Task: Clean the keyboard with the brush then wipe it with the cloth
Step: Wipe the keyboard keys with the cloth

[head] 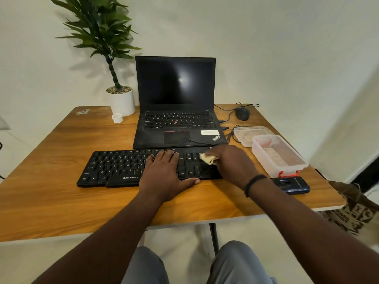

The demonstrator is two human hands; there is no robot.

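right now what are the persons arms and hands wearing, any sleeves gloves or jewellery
Both forearms are bare up to the frame edge, with no sleeves in view. Neither the left hand nor the right hand wears a glove, and no rings show. The only thing worn is a thin black band around the right wrist.

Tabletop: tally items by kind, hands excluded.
Keyboard: 1
Laptop: 1
Mouse: 1
Cloth: 1
Potted plant: 1
Clear plastic box: 1
Clear box lid: 1
Small white cap: 1
Dark blue device: 1
Total: 9
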